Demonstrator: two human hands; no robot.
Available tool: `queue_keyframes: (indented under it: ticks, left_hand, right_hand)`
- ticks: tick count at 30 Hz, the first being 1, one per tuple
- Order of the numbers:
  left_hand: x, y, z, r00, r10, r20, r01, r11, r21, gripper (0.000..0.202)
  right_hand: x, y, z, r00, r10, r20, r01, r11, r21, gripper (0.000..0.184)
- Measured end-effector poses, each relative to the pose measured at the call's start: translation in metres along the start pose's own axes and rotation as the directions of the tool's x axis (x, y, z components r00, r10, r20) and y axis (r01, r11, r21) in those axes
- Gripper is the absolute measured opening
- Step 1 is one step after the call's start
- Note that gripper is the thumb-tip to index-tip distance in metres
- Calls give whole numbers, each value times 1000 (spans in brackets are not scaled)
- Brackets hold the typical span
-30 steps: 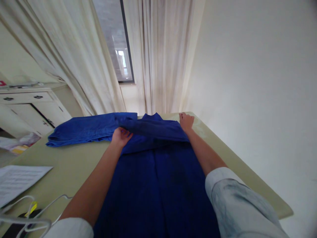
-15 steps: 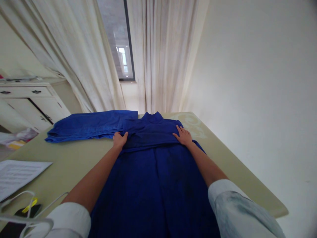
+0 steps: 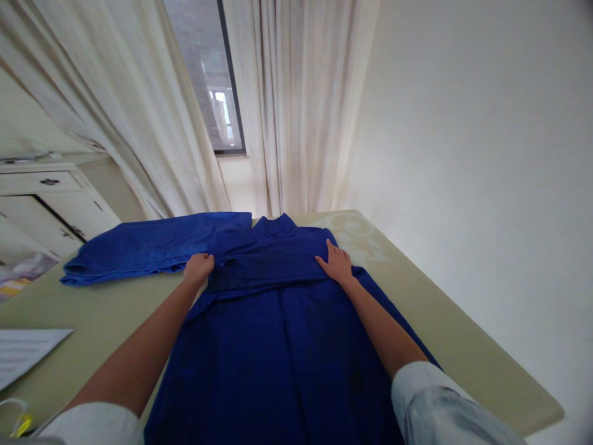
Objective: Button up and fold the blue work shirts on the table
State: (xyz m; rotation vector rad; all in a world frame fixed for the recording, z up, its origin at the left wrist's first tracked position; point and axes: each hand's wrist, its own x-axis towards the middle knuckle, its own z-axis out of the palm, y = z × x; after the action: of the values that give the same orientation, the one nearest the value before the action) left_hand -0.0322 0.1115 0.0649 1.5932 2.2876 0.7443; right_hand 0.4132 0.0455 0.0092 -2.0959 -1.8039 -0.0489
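A dark blue jacket (image 3: 264, 340) with a raised collar lies spread on the table, its lower part running toward me. A sleeve is laid across the upper chest. My left hand (image 3: 200, 267) is closed on the jacket's edge at the left end of that sleeve. Flat on the right shoulder area rests my right hand (image 3: 337, 264), fingers spread and touching the cloth. Beyond my left hand lies a folded brighter blue garment (image 3: 139, 244), which meets the jacket's left side.
The pale green table (image 3: 417, 290) has a light scroll pattern at its far right corner. A printed paper sheet (image 3: 28, 349) and a white cable (image 3: 16, 405) lie at the left. Behind stand a white cabinet (image 3: 88, 207) and curtains (image 3: 306, 111); a wall (image 3: 477, 154) rises at right.
My left hand has moved left, pulling the sleeve end with it, and its grip is tighter. My right hand stays on the shoulder. The view has shifted slightly.
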Motion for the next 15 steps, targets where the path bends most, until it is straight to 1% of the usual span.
queue_keyframes:
  ticks: [1,2,3,4,5,6,7,8,9,11,13,15]
  left_hand:
    - [0,2,-1,999,24,-26,-24,999,30,32]
    - [0,7,0,995,75,-65,-72,996,57,42]
    - [1,14,2,982,157,-106,-148,985,83,51]
    - [3,24,6,956,263,-130,-251,963,98,57]
    - [5,35,12,920,371,-128,-360,928,99,58]
    - [9,48,21,880,464,-104,-457,886,84,56]
    - [15,61,31,847,528,-65,-525,849,57,53]
    - [21,74,43,830,557,-21,-557,830,26,50]
    - [29,85,55,828,560,15,-561,828,8,49]
    - [46,102,79,848,528,55,-529,849,6,47]
    - [64,112,98,874,479,85,-481,877,4,48]
    - [77,116,110,898,425,115,-427,904,0,49]
  right_hand:
    - [8,-3,-3,1000,18,-15,-18,1000,-10,84]
    - [19,-7,-5,999,31,-44,-31,999,-10,85]
    - [32,-13,-6,997,28,-75,-28,1000,6,82]
    - [47,-21,-5,995,8,-97,-4,999,39,76]
    - [63,-30,-2,995,-28,-99,36,996,83,68]
    - [79,-41,4,994,-73,-81,84,988,132,61]
    - [94,-51,10,992,-116,-48,123,976,179,58]
    - [107,-61,19,990,-139,-12,138,967,216,57]
    - [118,-69,28,990,-137,21,128,962,240,57]
    - [133,-80,46,993,-95,70,75,966,249,60]
    - [139,-82,60,992,-66,107,40,973,227,63]
    - [141,-79,68,989,-70,132,40,976,215,68]
